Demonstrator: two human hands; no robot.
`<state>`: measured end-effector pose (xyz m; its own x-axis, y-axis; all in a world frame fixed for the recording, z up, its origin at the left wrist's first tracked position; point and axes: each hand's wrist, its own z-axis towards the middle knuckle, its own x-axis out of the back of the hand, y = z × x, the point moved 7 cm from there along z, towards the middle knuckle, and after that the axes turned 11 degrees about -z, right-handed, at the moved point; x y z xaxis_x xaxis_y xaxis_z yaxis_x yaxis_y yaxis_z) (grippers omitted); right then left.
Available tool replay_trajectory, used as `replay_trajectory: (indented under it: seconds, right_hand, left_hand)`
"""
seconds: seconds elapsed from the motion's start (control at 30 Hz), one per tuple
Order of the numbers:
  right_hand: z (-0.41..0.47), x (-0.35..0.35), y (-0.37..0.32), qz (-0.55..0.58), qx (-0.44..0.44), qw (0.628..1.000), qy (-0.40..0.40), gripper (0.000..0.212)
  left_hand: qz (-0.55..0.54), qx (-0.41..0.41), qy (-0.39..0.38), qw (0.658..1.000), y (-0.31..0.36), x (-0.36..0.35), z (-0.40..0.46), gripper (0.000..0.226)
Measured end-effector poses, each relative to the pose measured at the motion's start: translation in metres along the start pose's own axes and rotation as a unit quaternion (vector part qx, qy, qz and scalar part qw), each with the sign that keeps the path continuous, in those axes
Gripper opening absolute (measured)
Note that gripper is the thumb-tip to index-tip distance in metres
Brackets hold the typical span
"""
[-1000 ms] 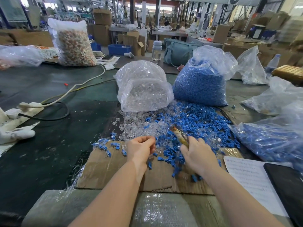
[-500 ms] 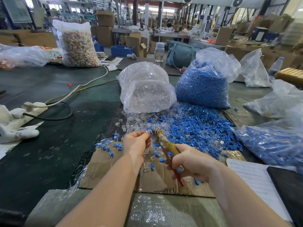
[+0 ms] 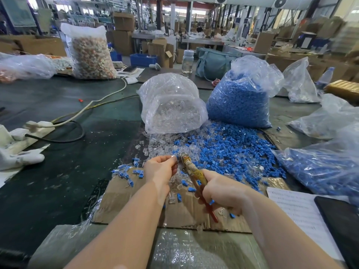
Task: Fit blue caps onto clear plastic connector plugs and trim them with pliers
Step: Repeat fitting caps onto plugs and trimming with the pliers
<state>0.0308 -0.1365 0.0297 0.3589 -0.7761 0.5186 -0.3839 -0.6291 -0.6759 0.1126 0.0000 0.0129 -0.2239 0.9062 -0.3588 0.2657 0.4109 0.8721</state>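
Observation:
My left hand (image 3: 160, 167) pinches a small capped plug (image 3: 176, 157) at its fingertips, held up to the jaws of the pliers (image 3: 191, 169). My right hand (image 3: 221, 191) grips the pliers by their taped and red handles; the jaws touch the plug. Loose blue caps (image 3: 225, 146) and clear plugs (image 3: 161, 144) lie mixed in a heap beyond my hands. A small group of capped plugs (image 3: 126, 172) lies to the left on the cardboard sheet (image 3: 124, 199).
A bag of clear plugs (image 3: 172, 105) and a bag of blue caps (image 3: 240, 101) stand behind the heap. Another blue-filled bag (image 3: 318, 169) lies right, above a paper sheet (image 3: 297, 212) and a black tablet (image 3: 342, 226). Power strip and cables (image 3: 38, 127) lie left.
My right hand lifted the pliers off the heap and swung their jaws toward my left hand, which rose with a plug; now jaws and plug meet.

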Motion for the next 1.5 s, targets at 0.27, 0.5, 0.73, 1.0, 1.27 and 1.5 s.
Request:
replay_trajectory:
  seconds: [0.27, 0.5, 0.73, 1.0, 1.27, 1.5]
  right_hand:
    - [-0.002, -0.003, 0.001, 0.01, -0.011, 1.0, 0.012, 0.033]
    - [-0.003, 0.0, 0.015, 0.091, -0.011, 0.993, 0.08, 0.064]
    - [-0.004, 0.049, 0.046, -0.216, -0.105, 0.904, 0.355, 0.071]
    - [-0.002, 0.059, 0.073, -0.332, -0.144, 0.846, 0.392, 0.076]
    - [0.0, 0.058, 0.077, -0.366, -0.156, 0.843, 0.363, 0.076]
    - [-0.006, 0.037, 0.024, -0.367, 0.047, 0.825, 0.426, 0.041]
  left_hand:
    - [-0.005, 0.011, 0.008, 1.0, -0.005, 0.001, -0.001, 0.004]
    - [-0.007, 0.005, 0.016, 1.0, -0.003, 0.011, -0.001, 0.008]
    - [0.338, -0.2, 0.076, 0.917, 0.025, 0.044, 0.004, 0.016]
    - [0.531, -0.221, 0.124, 0.808, 0.023, 0.068, 0.009, 0.021]
    - [0.542, -0.238, 0.081, 0.802, 0.015, 0.046, -0.005, 0.026]
    - [0.506, -0.265, -0.021, 0.82, -0.005, 0.009, -0.026, 0.012]
